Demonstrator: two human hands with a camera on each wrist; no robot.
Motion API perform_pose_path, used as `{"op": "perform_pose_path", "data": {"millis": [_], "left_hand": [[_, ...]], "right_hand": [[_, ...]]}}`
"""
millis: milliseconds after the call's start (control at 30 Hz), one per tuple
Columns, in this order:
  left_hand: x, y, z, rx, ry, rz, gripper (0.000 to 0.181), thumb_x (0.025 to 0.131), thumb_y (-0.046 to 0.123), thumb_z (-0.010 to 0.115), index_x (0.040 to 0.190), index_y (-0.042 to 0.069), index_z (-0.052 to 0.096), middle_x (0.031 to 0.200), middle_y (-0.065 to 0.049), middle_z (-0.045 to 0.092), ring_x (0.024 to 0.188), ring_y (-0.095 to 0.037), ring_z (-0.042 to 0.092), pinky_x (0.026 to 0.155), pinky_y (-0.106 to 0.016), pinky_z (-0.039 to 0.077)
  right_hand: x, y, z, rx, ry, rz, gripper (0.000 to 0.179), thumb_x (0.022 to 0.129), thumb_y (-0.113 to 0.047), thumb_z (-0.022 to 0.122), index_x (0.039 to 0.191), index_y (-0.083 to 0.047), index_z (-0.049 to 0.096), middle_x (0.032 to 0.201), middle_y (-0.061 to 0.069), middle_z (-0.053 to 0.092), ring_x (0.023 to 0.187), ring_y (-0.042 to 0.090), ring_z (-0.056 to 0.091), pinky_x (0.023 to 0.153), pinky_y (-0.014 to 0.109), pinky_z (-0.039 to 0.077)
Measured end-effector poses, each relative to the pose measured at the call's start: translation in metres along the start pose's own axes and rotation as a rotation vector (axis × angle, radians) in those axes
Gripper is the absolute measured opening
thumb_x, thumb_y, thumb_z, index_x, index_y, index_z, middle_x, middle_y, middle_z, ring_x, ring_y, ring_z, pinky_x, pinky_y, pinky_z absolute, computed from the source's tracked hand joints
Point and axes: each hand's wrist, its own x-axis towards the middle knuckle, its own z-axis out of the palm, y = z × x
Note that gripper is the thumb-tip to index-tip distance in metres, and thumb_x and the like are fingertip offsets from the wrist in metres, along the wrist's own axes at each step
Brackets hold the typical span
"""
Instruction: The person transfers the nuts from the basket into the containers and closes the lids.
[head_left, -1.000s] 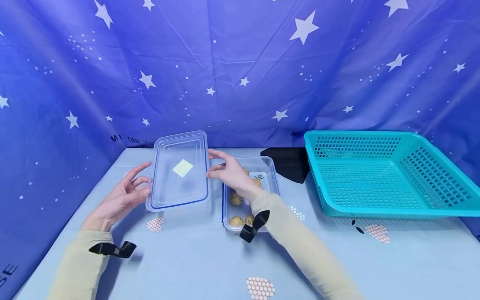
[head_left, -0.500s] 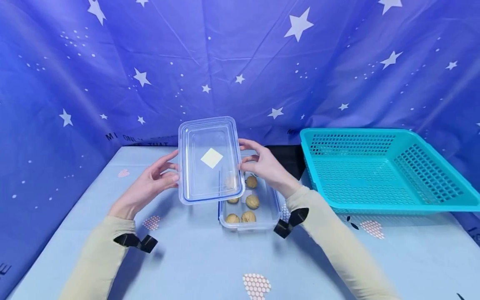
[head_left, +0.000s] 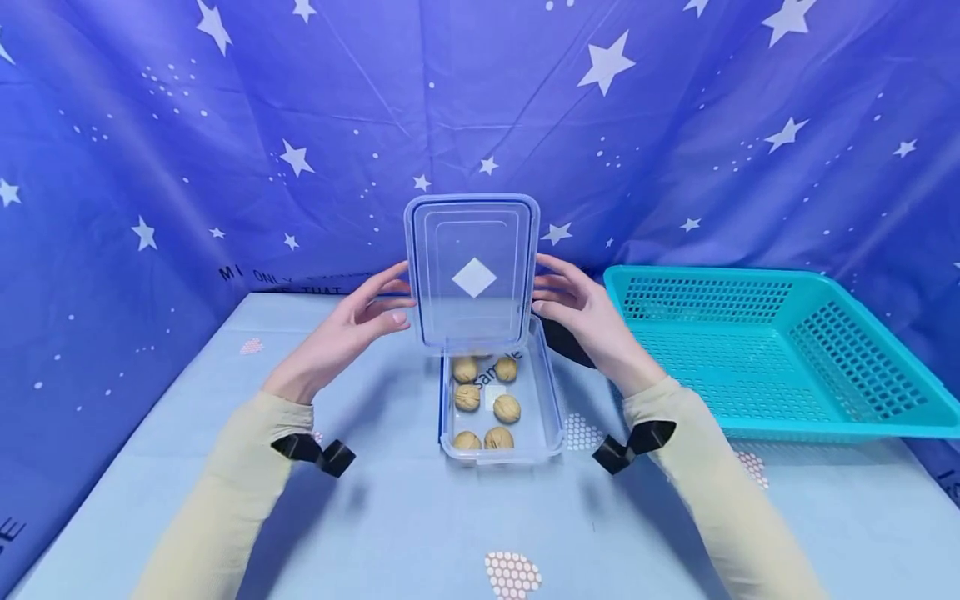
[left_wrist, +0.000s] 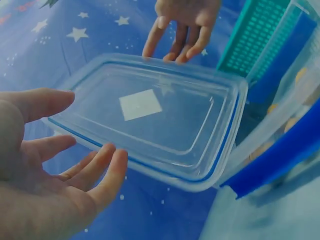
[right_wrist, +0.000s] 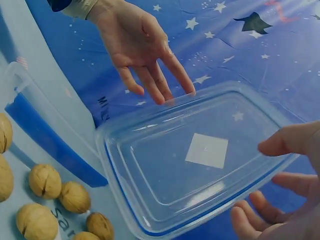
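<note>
A clear plastic lid (head_left: 431,250) with a blue sealing ring and a white diamond sticker is held up, steeply tilted, between both hands. My left hand (head_left: 341,333) touches its left edge with fairly straight, spread fingertips. On the right edge, the fingertips of my right hand (head_left: 592,321) press in the same way, the thumb lower. Beneath the lid stands a clear food container (head_left: 528,429) with several walnuts (head_left: 507,408) inside and the printed word "sample" at its bottom. The lid covers the container's far end. In the right wrist view, several walnuts (right_wrist: 45,181) lie beside the lid.
A turquoise plastic basket (head_left: 787,421) with perforated walls stands to the right. A light blue tablecloth (head_left: 420,533) with dotted hearts covers the table. Behind it hangs a blue curtain (head_left: 360,100) with white stars. A black patch (head_left: 566,342) shows between container and basket.
Both hands have carried the lid rightward and upward, from left of the container to above its far end. The lid has straightened, and more walnuts show. The container stays in place.
</note>
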Motion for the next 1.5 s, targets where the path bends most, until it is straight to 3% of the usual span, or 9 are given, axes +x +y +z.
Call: {"op": "perform_pose_path", "data": {"millis": [100,233,500,667,867,1033,1133,1233,1500], "left_hand": [[0.002,0.004,0.005,-0.013,0.015,0.032,0.062,0.099,0.012,0.054,0.154,0.022,0.028,0.150,-0.009,0.030,0.136,-0.025,0.036,0.110,-0.045,0.031],[0.003,0.002,0.012,-0.103,0.045,0.100,0.055,0.099,0.005,0.050,0.150,0.008,0.030,0.149,-0.015,0.031,0.138,-0.028,0.032,0.113,-0.042,0.028],[-0.005,-0.020,0.029,0.002,0.131,0.075,0.043,0.099,0.011,0.053,0.138,0.000,0.039,0.142,-0.018,0.042,0.131,-0.030,0.043,0.107,-0.038,0.038],[-0.009,-0.031,0.037,-0.126,0.118,0.066,0.039,0.100,0.005,0.047,0.135,-0.009,0.038,0.137,-0.026,0.041,0.131,-0.037,0.041,0.106,-0.034,0.039],[-0.015,-0.041,0.041,-0.148,0.107,0.034,0.040,0.102,0.010,0.044,0.135,-0.011,0.037,0.137,-0.026,0.040,0.129,-0.036,0.042,0.104,-0.031,0.041],[-0.019,-0.051,0.046,-0.055,0.116,-0.013,0.040,0.099,0.010,0.052,0.134,-0.007,0.041,0.135,-0.026,0.047,0.125,-0.035,0.047,0.103,-0.038,0.042],[-0.021,-0.057,0.051,0.005,0.119,-0.048,0.042,0.096,0.007,0.058,0.133,-0.005,0.044,0.135,-0.024,0.050,0.122,-0.036,0.051,0.101,-0.040,0.044],[-0.023,-0.061,0.055,-0.007,0.114,-0.052,0.043,0.093,0.001,0.060,0.132,-0.006,0.044,0.135,-0.026,0.049,0.122,-0.039,0.051,0.100,-0.038,0.045],[-0.029,-0.063,0.059,-0.036,0.101,-0.014,0.041,0.088,-0.009,0.060,0.127,-0.010,0.046,0.133,-0.030,0.050,0.122,-0.040,0.051,0.098,-0.031,0.046]], "right_hand": [[-0.003,-0.002,-0.005,0.019,-0.001,-0.078,0.055,0.092,0.004,0.056,0.145,-0.003,0.042,0.135,0.023,0.049,0.122,0.036,0.049,0.099,0.033,0.045],[-0.010,-0.001,-0.007,0.050,0.007,-0.114,0.048,0.094,0.002,0.054,0.141,0.000,0.043,0.137,0.024,0.047,0.126,0.038,0.046,0.101,0.033,0.044],[-0.028,0.010,0.000,0.150,0.073,-0.013,0.038,0.099,0.001,0.040,0.135,0.013,0.037,0.136,0.030,0.042,0.130,0.036,0.041,0.107,0.033,0.037],[-0.039,0.015,0.002,0.136,0.141,0.038,0.031,0.101,-0.004,0.035,0.127,0.012,0.043,0.124,0.020,0.052,0.124,0.031,0.049,0.105,0.034,0.040],[-0.050,0.024,0.005,-0.036,0.189,0.104,0.034,0.102,-0.014,0.044,0.123,0.012,0.052,0.117,0.014,0.058,0.107,0.012,0.057,0.100,0.029,0.044],[-0.053,0.037,0.006,-0.175,0.216,0.179,0.033,0.097,-0.010,0.054,0.123,0.009,0.055,0.119,0.021,0.059,0.099,0.007,0.056,0.089,0.020,0.045],[-0.054,0.044,0.006,-0.223,0.206,0.210,0.037,0.092,-0.004,0.057,0.126,0.010,0.054,0.119,0.025,0.059,0.096,0.008,0.057,0.084,0.016,0.046],[-0.054,0.050,0.005,-0.277,0.185,0.237,0.042,0.089,-0.001,0.059,0.130,0.009,0.053,0.119,0.025,0.059,0.096,0.014,0.057,0.081,0.015,0.047],[-0.060,0.054,0.002,-0.404,0.122,0.276,0.050,0.087,-0.005,0.063,0.135,0.006,0.051,0.119,0.022,0.058,0.100,0.029,0.059,0.085,0.029,0.048]]}}
